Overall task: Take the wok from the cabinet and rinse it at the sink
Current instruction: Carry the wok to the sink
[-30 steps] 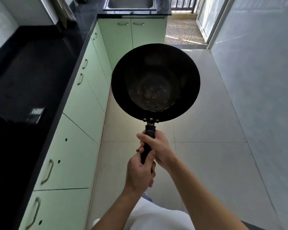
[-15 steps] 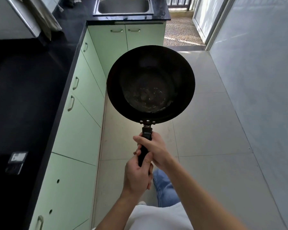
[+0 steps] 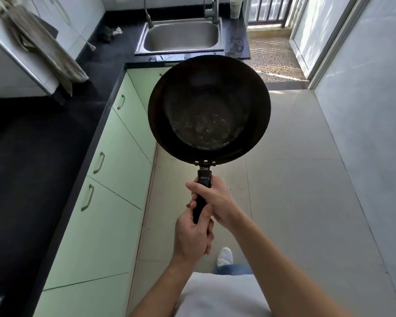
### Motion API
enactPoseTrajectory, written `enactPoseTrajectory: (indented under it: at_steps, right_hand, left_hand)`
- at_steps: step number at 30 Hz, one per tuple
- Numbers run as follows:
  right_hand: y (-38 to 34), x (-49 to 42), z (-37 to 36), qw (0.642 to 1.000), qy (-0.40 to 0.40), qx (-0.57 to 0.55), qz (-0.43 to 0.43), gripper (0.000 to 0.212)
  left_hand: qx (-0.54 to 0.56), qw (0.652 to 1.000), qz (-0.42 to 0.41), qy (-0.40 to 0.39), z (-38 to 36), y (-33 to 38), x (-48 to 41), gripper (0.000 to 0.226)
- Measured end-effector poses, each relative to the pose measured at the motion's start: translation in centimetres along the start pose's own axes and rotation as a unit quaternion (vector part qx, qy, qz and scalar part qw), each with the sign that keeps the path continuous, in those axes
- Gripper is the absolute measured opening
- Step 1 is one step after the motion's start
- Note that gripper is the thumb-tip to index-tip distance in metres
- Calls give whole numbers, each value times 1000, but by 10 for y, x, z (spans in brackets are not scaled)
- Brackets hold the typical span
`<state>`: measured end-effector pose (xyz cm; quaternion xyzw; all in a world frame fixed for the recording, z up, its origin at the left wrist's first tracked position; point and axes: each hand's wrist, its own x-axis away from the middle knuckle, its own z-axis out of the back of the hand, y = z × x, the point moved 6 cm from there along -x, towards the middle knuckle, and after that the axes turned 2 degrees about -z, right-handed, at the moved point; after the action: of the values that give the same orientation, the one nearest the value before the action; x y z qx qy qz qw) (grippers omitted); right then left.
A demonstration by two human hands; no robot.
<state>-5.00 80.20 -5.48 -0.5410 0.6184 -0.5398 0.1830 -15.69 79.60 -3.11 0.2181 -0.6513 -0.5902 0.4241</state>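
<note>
Head view: I'm seeing the round black metal wok (image 3: 209, 110) held in mid-air over the pale tiled floor (image 3: 295, 179), close to the stainless steel sink (image 3: 180, 52) at the far end but not over it. Both hands are on its straight black handle (image 3: 200, 200). The right hand (image 3: 215, 200) is in front, fingers pressed together and curled round. The left hand (image 3: 191, 236) grips behind it, thumb on top and fingers wrapped under. The wok's open side faces the camera, with pale residue speckling the bottom.

To the left I've got the black stone countertop (image 3: 32, 156) over pale green cabinet fronts (image 3: 114, 179), and I count three metal pull handles (image 3: 100, 162) there. At the sink I count two taps (image 3: 213, 12) and one pale cup (image 3: 236, 6) on the right. One grey cloth (image 3: 44, 49) hangs upper left. One white shoe (image 3: 224, 256) shows between the arms.
</note>
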Motion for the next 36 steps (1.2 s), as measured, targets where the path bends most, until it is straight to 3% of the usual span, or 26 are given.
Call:
enactPoseTrajectory:
  at_steps: [15, 28, 36]
  right_hand:
    - [-68, -162, 48, 999, 6, 18, -31, 19]
    - [-159, -377, 25, 999, 32, -8, -23, 17]
    - [-184, -465, 16, 999, 29, 0, -40, 19]
  left_hand:
    - [38, 999, 21, 9, -32, 46, -173, 27]
    - [36, 999, 19, -23, 18, 113, -401, 31]
    - [38, 999, 35, -10, 37, 130, -486, 29]
